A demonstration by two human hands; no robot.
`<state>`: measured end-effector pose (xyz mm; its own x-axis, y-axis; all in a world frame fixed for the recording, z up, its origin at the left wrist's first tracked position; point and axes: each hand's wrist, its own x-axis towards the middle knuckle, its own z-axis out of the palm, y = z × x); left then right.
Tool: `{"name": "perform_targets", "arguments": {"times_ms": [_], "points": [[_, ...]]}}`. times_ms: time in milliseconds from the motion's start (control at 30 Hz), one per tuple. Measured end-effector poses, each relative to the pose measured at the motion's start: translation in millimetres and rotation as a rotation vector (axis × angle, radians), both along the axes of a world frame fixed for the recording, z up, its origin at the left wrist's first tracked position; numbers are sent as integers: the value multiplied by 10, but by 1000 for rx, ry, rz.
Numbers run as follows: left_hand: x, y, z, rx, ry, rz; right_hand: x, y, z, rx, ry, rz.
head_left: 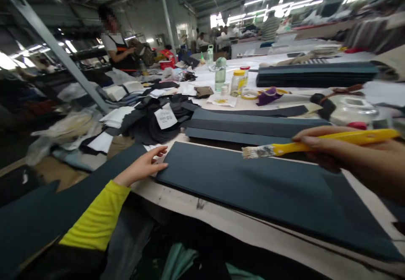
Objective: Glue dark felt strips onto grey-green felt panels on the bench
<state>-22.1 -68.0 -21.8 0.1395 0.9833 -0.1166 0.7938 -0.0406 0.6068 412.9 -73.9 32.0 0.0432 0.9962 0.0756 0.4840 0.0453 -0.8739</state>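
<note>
We have right hand [357, 160] closed round yellow brush [344, 136], bristles [249, 152] above dark panels [253, 183], seemingly clear of them, though blur makes the gap hard to judge. Left hand [144, 167]: thumb and fingers parted, gripping nothing, thumb by the panels' left end. Panels lie flat on pale table [177, 202], long side near its front edge. We'd keep strokes light and even, left end steadied. Folded strips [228, 127] crowd the far side; we get most room straight above the panels

The left sleeve [98, 216] is bright yellow, snug and softly creased.
</note>
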Motion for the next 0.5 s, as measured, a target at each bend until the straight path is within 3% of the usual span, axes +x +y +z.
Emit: {"name": "perform_targets", "arguments": {"times_ms": [100,233,367,500], "points": [[-96,-64,-95,-21,-150,26,-755,138,106,-120,126,303],[-78,-15,-112,-12,-280,-9,-1564,268,132,-158,200,472],[-50,53,-39,-31,-240,-84,-2029,391,22,-187,198,530],[-43,105,12,-80,-181,-158,-2284,469,-89,-199,161,543]]}}
